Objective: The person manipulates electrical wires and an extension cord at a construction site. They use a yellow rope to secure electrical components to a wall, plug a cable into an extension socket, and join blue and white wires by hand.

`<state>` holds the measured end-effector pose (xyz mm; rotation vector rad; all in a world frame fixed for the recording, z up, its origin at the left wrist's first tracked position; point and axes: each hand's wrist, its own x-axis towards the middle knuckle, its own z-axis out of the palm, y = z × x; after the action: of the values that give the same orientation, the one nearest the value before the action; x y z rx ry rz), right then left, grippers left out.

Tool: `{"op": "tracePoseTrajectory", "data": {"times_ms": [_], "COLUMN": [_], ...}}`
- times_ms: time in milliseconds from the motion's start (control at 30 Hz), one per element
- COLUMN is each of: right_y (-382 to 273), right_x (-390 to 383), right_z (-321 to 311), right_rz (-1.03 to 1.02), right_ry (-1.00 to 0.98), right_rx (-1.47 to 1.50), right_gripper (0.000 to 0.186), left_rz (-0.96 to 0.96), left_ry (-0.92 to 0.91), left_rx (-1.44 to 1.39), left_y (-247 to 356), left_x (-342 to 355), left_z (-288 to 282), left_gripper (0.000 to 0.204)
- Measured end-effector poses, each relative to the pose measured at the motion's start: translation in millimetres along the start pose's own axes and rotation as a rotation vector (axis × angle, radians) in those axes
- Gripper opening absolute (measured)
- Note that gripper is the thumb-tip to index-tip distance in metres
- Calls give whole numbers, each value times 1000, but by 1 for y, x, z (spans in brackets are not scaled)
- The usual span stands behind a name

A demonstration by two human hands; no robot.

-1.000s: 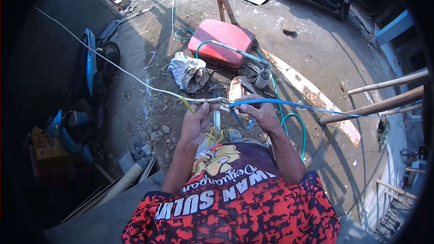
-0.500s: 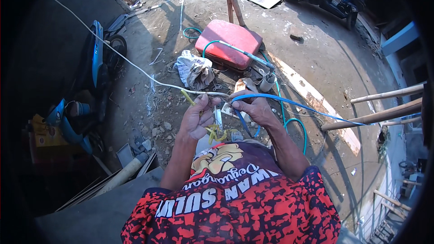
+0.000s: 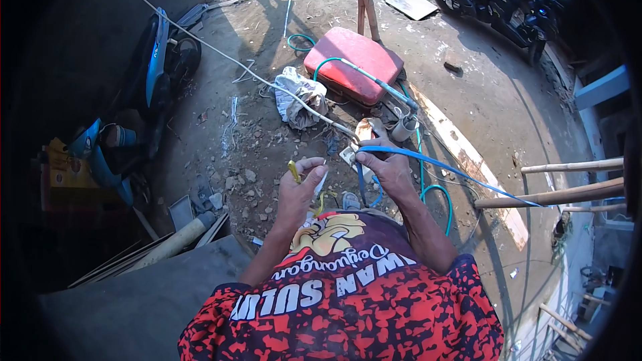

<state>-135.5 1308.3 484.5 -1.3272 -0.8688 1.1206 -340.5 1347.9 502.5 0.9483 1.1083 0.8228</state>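
My left hand (image 3: 297, 190) is closed on a yellow string (image 3: 293, 171), whose end pokes out above the fingers; more yellow string dangles below the hand. Further right, my right hand (image 3: 393, 172) pinches a flat blue strap (image 3: 441, 163). One length of the strap stretches off to the right, and a loop hangs beneath the hand. A pale cord (image 3: 257, 79) slants down from the upper left and ends at the fingers of my right hand, where its tip is partly hidden. A small gap separates my left hand from the cord.
Ahead lies a red case (image 3: 354, 60) with a green hose (image 3: 421, 180) across it, beside a crumpled white sack (image 3: 297, 97). A long plank (image 3: 468, 160) and bamboo poles (image 3: 568, 194) are at right. Motorbikes stand left (image 3: 157, 60) and far right (image 3: 491, 7). Rubble covers the ground.
My left hand has come off the pale cord and dropped down and away, keeping the yellow string. My right hand still holds the blue strap. The whole view has shifted slightly.
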Motion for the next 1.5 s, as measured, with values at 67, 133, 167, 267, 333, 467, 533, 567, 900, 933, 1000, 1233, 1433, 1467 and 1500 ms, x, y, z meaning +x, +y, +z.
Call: {"op": "tracePoseTrajectory", "data": {"times_ms": [67, 133, 167, 267, 333, 467, 533, 567, 900, 933, 1000, 1233, 1433, 1467, 1500], "right_y": [5, 5, 3, -10, -16, -11, -17, -20, -12, -13, -8, -8, -5, -9, -15], "right_x": [-3, -8, -10, -15, -15, -9, -9, -8, 31, 29, 21, 10, 10, 9, 8], "right_z": [8, 16, 16, 25, 30, 29, 31, 33, 27, 27, 30, 27, 22, 21, 20], "right_rz": [21, 42, 40, 27, 76, 57, 65, 42, 21, 17, 46, 173, 165, 164, 161], "right_ry": [-22, -18, -70, -110, -123, -197, -148, -114, 31, 30, -29, -232, -253, -249, -234], "right_rx": [-2, 44, -17, 27, 107, 104, 61, -27, -37, -42, -41, 52, 91, 91, 22], "right_gripper": [27, 27, 28, 29, 29, 28, 25, 24, 20, 20, 21, 39, 38, 38, 35], "left_rz": [23, 23, 24, -4, -7, 91, 77, 67, 119, 11, -107, -57, 51, 88, 88], "left_ry": [-108, -129, -169, -197, -212, -267, -264, -257, -316, -295, -262, -253, -184, -177, -181], "left_rx": [48, 21, -5, 1, 27, 138, 228, 326, 302, 209, 115, 105, 194, 229, 229], "left_y": [-8, 2, 6, 5, 8, 3, 7, 10, 17, 19, 17, 4, 3, 1, 0], "left_x": [6, 7, 9, 17, 20, 26, 26, 26, 22, 15, 10, 15, 12, 13, 14], "left_z": [12, 21, 22, 15, 11, 5, 4, 3, -7, -6, -10, -21, -13, -13, -14], "left_gripper": [34, 33, 33, 29, 28, 26, 25, 25, 19, 19, 19, 20, 22, 22, 22]}}
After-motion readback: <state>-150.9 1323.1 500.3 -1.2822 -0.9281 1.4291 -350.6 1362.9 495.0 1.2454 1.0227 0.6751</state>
